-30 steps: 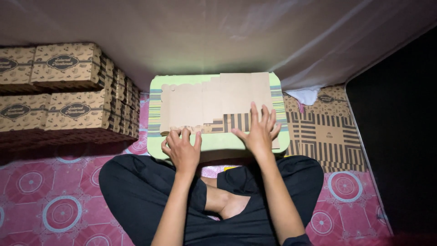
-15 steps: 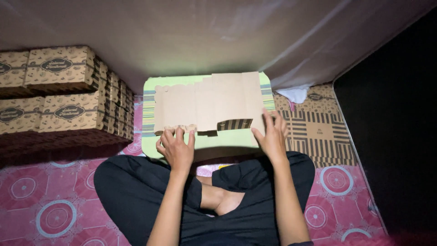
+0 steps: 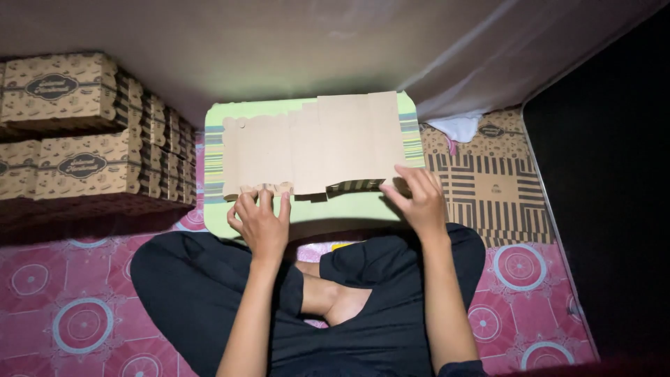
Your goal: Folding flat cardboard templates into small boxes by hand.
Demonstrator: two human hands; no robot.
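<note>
Head view, looking straight down. Nearest, at 6 o'clock: crossed legs in black cloth (image 3: 391,279), matte and soft-folded, one bare foot showing between them. They rest on a floor mat (image 3: 77,314), pink-red with round white medallions, smooth.

Left hand (image 3: 259,222) at about 7 o'clock of the desk: palm down, fingers curled, fingertips pressing the scalloped near edge of a flat cardboard blank (image 3: 314,143). Its grip is narrow, pinching that small tabbed edge. Right hand (image 3: 419,199) at 5 o'clock of the desk: fingers spread and laid flat over the blank's near right corner, thumb toward the middle; grip wide, pressing rather than closed around anything. Both forearms run up from the bottom edge, bare.

Cardboard blank: plain brown, dull, thin, unfolded, stepped outline with creased panels; a striped printed flap shows under its near edge. It lies across the desk (image 3: 349,209), a low pale-green board with rounded corners and striped bands at both ends.

At 3 o'clock, on the floor just beside the desk, more flat printed sheets (image 3: 488,181), brown with dark stripes, and a crumpled white cloth (image 3: 460,127). At 9 to 10 o'clock, stacks of folded brown boxes (image 3: 70,139) with dark oval labels. Farthest, 12 o'clock: grey draped fabric (image 3: 314,42).
</note>
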